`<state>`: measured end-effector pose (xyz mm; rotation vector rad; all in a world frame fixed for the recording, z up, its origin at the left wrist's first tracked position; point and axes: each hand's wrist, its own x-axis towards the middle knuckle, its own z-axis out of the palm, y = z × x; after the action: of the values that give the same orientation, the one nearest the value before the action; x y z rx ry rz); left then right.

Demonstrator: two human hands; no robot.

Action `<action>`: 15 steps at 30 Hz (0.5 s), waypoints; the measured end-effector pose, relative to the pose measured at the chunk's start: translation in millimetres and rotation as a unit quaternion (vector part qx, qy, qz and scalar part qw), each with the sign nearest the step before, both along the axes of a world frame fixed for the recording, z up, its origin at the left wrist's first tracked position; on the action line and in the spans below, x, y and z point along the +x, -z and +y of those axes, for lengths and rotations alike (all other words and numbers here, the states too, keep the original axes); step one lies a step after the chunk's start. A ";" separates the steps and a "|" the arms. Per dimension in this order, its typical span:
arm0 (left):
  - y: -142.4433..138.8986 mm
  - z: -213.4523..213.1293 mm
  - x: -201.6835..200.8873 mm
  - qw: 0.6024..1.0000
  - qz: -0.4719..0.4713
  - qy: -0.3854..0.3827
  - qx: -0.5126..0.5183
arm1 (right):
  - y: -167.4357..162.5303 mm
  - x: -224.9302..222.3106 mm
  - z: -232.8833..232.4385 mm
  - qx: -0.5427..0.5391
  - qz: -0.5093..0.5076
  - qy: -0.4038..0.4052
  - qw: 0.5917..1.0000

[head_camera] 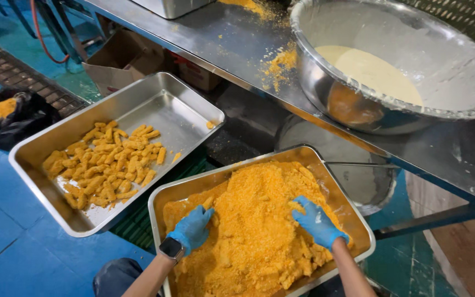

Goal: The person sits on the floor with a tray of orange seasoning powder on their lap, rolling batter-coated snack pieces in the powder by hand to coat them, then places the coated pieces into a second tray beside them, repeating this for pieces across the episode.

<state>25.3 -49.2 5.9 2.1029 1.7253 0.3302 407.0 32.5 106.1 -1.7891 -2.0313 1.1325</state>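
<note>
Head view, looking down: long steel table (215,38) running across the top, dusted with orange crumbs. On the table, toward its right end, a wide steel bowl (325,82) holding pale batter (369,71). Below the table's front edge, a steel tray (347,203) heaped with orange breadcrumbs (254,220). Left of that crumb tray and just beside it, a second steel pan (177,110) with a pile of breaded sticks (108,165) gathered in its lower left half. Beyond the pan, under the table, a cardboard box (122,55). Far left of the pan, on the blue floor, a black bag (20,124) with orange crumbs inside. Inside the crumb tray: left hand (193,226), blue-gloved, fingers held close together and pushed partly into the crumbs at the heap's left side, beside a small breaded piece (208,202); right hand (315,220), also blue-gloved, fingers spread and lying flat on the heap's right slope, nothing pinched. On the left wrist, just below the glove cuff, a dark watch (171,249).
</note>
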 end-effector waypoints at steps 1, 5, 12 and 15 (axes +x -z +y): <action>1.0 3.9 2.1 1.000 0.001 0.008 -0.005 | -1.1 0.5 -0.6 -0.018 -0.004 0.007 1.000; -7.3 12.1 -5.3 0.998 0.009 0.053 -0.024 | -0.6 1.9 -19.6 -0.004 -0.018 -0.036 0.999; -33.0 18.0 -7.2 0.993 -0.080 0.057 -0.071 | 2.3 -0.6 -7.6 -0.140 -0.012 -0.028 0.990; -39.9 30.4 -12.6 0.957 -0.156 -0.130 -0.207 | 5.2 12.1 -0.2 -0.210 0.032 -0.051 0.976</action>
<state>12.7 -18.7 45.9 1.4477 1.7019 0.3208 419.1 32.3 100.9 -1.8067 -1.9755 1.7355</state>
